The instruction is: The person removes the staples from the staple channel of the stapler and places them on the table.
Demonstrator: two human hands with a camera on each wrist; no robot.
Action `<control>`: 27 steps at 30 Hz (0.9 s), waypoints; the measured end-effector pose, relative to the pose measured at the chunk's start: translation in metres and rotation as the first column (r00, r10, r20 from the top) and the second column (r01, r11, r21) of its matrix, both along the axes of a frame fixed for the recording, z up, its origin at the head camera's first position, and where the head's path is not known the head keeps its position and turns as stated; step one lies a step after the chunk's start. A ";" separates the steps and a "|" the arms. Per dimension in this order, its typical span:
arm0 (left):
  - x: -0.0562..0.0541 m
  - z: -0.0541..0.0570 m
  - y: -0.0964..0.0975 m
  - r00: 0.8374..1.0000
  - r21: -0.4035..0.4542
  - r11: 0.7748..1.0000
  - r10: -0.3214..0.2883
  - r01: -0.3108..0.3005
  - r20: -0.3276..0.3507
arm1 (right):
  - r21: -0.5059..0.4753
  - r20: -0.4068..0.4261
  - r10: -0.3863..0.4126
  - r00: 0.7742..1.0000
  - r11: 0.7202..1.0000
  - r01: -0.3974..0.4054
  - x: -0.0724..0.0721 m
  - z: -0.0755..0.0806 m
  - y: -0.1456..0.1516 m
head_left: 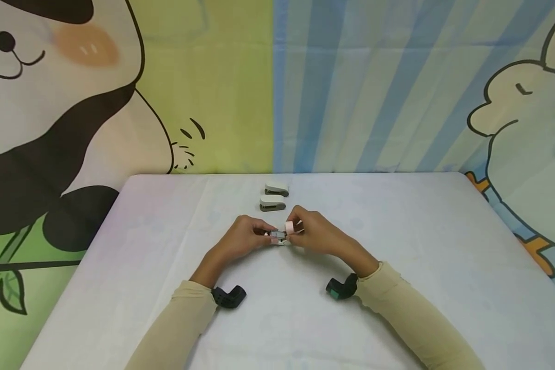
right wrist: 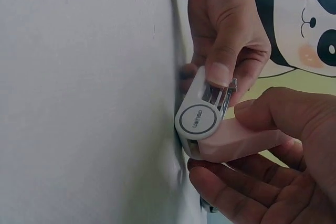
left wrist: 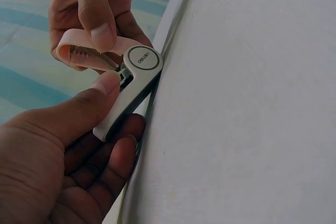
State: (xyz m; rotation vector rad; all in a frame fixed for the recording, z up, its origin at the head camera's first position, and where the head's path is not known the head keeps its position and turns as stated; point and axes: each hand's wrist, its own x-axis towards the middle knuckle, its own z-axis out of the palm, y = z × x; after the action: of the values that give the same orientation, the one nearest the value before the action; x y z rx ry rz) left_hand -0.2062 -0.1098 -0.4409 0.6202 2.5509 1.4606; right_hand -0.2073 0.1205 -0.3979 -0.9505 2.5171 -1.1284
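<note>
A small stapler [left wrist: 137, 80] with a white base and a pink top lever [right wrist: 236, 139] is swung wide apart between both hands. Its spring and metal staple channel show in the left wrist view. My left hand [head_left: 241, 239] pinches the white base, its thumb lying by the metal channel. With thumb and fingers, my right hand [head_left: 321, 232] holds the pink lever. Just beyond the hands, a white-and-grey stapler [head_left: 272, 203] stands on the table, with another white-and-grey stapler [head_left: 277, 189] behind it.
The table [head_left: 277, 318] has a white cloth cover. A cartoon-printed curtain [head_left: 222, 77] hangs along its far edge. Each wrist wears a black camera mount, the left mount [head_left: 229, 297] and the right mount [head_left: 342, 287], close above the tabletop.
</note>
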 end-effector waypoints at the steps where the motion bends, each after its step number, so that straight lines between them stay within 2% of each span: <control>1: 0.000 0.000 0.001 1.000 0.002 1.000 -0.001 0.001 0.001 | 0.002 0.005 -0.007 1.000 1.000 0.007 0.000 0.001 0.001; 7: -0.002 0.001 0.002 1.000 0.010 1.000 0.003 -0.003 -0.006 | 0.035 -0.017 -0.006 1.000 0.999 0.007 -0.004 0.006 0.004; 12: -0.003 0.002 0.003 1.000 0.008 1.000 -0.008 0.008 -0.004 | 0.065 0.019 0.003 1.000 0.998 -0.004 -0.009 0.008 0.012; 15: -0.003 0.002 0.004 1.000 0.006 1.000 -0.017 0.017 -0.001 | 0.128 0.031 -0.034 0.999 0.991 0.030 -0.011 0.009 0.018; 19: -0.003 0.002 0.005 1.000 -0.002 1.000 -0.027 0.027 -0.010 | 0.240 0.041 -0.080 0.996 0.968 0.068 -0.012 0.009 0.022; 22: -0.001 0.003 0.005 0.999 -0.008 1.000 -0.029 0.028 -0.022 | 0.288 0.043 -0.058 0.997 0.957 0.043 -0.012 0.008 0.023; 24: 0.000 0.003 0.004 0.999 -0.011 1.000 -0.027 0.027 -0.028 | 0.279 -0.010 -0.035 0.999 0.959 0.037 -0.010 0.008 0.022; 27: 0.001 0.004 0.004 0.999 -0.011 0.999 -0.034 0.033 -0.042 | 0.134 -0.160 -0.014 0.987 0.990 0.035 -0.005 0.012 0.018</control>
State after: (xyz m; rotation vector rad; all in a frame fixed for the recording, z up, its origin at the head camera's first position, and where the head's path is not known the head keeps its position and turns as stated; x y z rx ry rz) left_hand -0.2055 -0.1054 -0.4370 0.6958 2.5651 1.4373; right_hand -0.2122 0.1380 -0.3859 -1.0121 2.6989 -0.9050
